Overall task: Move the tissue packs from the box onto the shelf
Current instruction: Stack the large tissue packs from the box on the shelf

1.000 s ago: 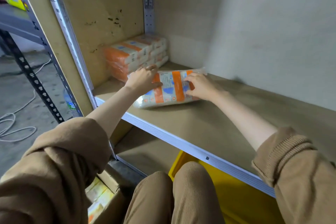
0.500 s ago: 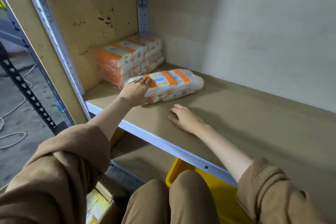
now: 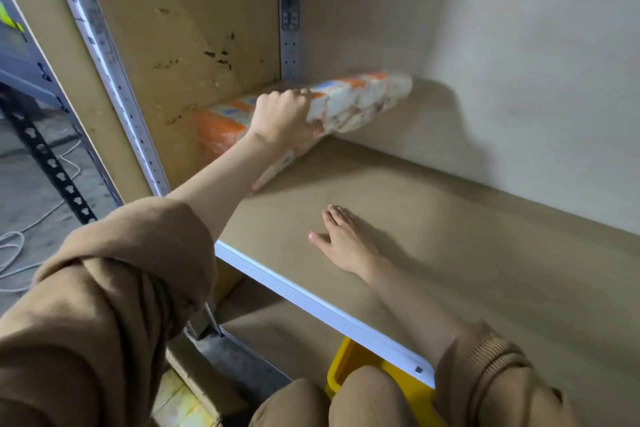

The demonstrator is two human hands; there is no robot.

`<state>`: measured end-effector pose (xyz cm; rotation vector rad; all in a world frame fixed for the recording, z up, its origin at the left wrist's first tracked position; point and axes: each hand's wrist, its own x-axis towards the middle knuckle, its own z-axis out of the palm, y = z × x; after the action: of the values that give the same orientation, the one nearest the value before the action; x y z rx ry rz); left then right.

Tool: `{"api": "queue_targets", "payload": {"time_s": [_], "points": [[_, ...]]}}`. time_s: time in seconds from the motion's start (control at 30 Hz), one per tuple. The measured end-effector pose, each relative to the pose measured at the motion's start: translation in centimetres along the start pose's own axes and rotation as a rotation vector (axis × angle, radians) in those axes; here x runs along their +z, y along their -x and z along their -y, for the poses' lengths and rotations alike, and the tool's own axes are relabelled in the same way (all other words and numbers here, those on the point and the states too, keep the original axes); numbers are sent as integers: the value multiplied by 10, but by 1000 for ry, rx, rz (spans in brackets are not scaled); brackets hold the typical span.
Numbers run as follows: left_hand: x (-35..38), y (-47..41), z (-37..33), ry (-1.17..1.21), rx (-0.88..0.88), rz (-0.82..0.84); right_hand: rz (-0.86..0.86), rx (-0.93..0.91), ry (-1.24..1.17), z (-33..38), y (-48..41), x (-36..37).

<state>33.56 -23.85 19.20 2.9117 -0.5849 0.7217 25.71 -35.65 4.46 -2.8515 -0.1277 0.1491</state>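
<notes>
Two hands on show, Sam. Left hand is up in the back-left corner of the shelf, fingers curled over the top edge of a tissue pack, gripping it.

And that pack is tipped up on its long edge, Jo. It's tilted, with the low corner touching the shelf. It's blurred, so I can't read the print, just orange and blue on white.

Right behind it, a stack of tissue packs sits against the side panel, orange ends facing us. Whether the gripped pack touches the stack, I can't tell.

Right hand?

Flat on the shelf, palm down, fingers straight and close together, thumb out, holding nothing. It's well apart from the pack.

Down below, a yellow bin pokes out under the shelf edge, and at lower left there's a cardboard box. A white cable loops on the floor.
</notes>
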Motion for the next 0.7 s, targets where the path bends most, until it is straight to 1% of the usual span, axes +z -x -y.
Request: {"api": "queue_targets", "payload": {"time_s": [0.1,0.2,0.27,0.37,0.47,0.57,0.7], "points": [[-29,-12,17,6,-94,-109,-9,17,-8,6,-12,1],[-45,-22,39,-35,-188,-139,-14,25,-9,11,-20,1],[-45,-24,55,-75,-232,-112,-15,28,-13,14,-24,1],[-30,-21,73,-127,-267,-2,-24,27,-27,15,-26,1],[-8,-17,76,-148,-240,92,-30,17,-28,13,-26,1],[2,-22,74,-103,-232,119,-36,10,-31,13,-26,0],[9,-30,77,-114,-230,135,-38,13,-38,13,-26,0]]}}
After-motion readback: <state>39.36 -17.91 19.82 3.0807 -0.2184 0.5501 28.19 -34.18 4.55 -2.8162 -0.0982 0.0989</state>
